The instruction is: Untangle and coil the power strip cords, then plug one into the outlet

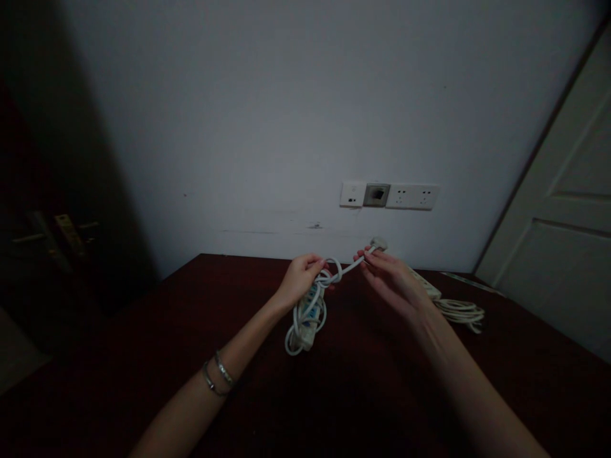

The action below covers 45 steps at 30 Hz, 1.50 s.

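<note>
Above the far middle of the dark reddish-brown wooden table (191, 331), in the head view, the left hand (300, 280) is clenched around the upper end of a white plastic power strip (308, 321), which has its own lead wound round it in loose loops. The strip hangs tilted from the fist. Whether its lower end touches the wood or floats just over it is hard to tell in the dim light.

From a knot-like loop beside the left fingers, the white cable (346, 267) runs taut to the right hand (391, 280), which pinches it between thumb and fingertips just short of the pale plug (378, 243). The plug's prongs cannot be made out.

Partly hidden behind the right hand, near the table's far right edge, lies a second white power strip (432, 291) with a coiled cord (461, 312) beside it. Two thin metal bracelets (218, 375) sit on the left wrist.

On the wall beyond the far edge is a row of white wall sockets (410, 196). A white panelled door (563, 254) is cut off at the right, and a dark door (64, 232) at the left is nearly lost in shadow.
</note>
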### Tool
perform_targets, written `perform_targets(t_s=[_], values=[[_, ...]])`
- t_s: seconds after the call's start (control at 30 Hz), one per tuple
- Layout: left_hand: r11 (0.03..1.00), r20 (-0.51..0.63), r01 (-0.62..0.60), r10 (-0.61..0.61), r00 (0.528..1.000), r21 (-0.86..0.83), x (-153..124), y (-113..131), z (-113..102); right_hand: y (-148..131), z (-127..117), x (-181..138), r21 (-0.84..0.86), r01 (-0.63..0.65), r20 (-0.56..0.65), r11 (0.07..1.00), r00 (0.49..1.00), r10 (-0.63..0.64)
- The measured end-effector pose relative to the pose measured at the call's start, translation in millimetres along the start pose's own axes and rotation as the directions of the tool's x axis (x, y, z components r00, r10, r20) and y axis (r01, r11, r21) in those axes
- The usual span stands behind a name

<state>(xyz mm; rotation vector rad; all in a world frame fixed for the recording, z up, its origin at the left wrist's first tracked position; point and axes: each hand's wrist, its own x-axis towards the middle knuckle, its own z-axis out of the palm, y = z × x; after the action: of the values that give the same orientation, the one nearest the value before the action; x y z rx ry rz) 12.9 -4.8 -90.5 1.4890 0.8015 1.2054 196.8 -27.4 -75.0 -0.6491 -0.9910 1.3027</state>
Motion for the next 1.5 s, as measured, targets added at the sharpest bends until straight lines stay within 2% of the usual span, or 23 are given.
perform_targets(t_s=[0.17, 0.3, 0.43, 0.63, 0.77, 0.87, 0.93, 1.03, 1.1, 1.17, 1.27, 1.37, 1.43, 1.5], values=[[1.0, -0.074, -0.021, 0.022, 0.997, 0.022, 1, -3, 0, 5, 11, -3, -0.052, 0.037, 0.0, 0.998, 0.999, -0.037], [0.992, -0.126, -0.084, 0.096, 0.987, 0.099, 2, -7, 0, 9, 14, -3, -0.072, 0.086, -0.017, 0.994, 0.996, -0.087], [0.979, -0.135, -0.124, 0.146, 0.98, 0.162, 1, -7, 0, 8, 15, -3, -0.145, 0.126, -0.001, 0.981, 0.992, -0.128], [0.955, -0.136, -0.157, 0.195, 0.971, 0.25, -1, -6, -1, 7, 16, -4, -0.347, 0.175, 0.06, 0.921, 0.985, -0.165], [0.933, -0.122, -0.171, 0.218, 0.968, 0.315, -2, -4, 0, 9, 16, -3, -0.381, 0.191, 0.083, 0.905, 0.982, -0.172], [0.875, -0.04, -0.222, 0.264, 0.964, 0.429, -4, 0, -2, 10, 16, -3, -0.358, 0.178, 0.065, 0.916, 0.984, -0.166], [0.778, 0.068, -0.275, 0.288, 0.955, 0.565, -6, 5, -8, 11, 17, -4, -0.328, 0.152, 0.053, 0.932, 0.988, -0.143], [0.637, 0.284, -0.366, 0.232, 0.93, 0.678, -10, 15, -18, 9, 18, -6, -0.281, 0.103, 0.061, 0.954, 0.994, -0.089], [0.613, 0.405, -0.419, 0.172, 0.898, 0.67, -11, 21, -22, 7, 20, -9, -0.263, 0.07, 0.089, 0.962, 0.995, -0.048], [0.647, 0.477, -0.442, 0.136, 0.868, 0.621, -12, 24, -23, 5, 24, -13, -0.248, 0.042, 0.11, 0.968, 0.994, -0.015], [0.776, 0.514, -0.386, 0.093, 0.852, 0.498, -11, 21, -21, 1, 29, -18, -0.24, 0.03, 0.108, 0.97, 0.994, -0.004], [0.9, 0.482, -0.251, 0.053, 0.875, 0.356, -8, 13, -21, -2, 32, -20, -0.256, 0.052, 0.089, 0.965, 0.996, -0.03], [0.94, 0.42, -0.186, 0.052, 0.906, 0.285, -6, 8, -22, -2, 30, -18, -0.253, 0.061, 0.071, 0.966, 0.997, -0.044], [0.952, 0.341, -0.172, 0.078, 0.937, 0.252, -6, 6, -22, -3, 27, -16, -0.234, 0.057, 0.05, 0.971, 0.998, -0.047]])
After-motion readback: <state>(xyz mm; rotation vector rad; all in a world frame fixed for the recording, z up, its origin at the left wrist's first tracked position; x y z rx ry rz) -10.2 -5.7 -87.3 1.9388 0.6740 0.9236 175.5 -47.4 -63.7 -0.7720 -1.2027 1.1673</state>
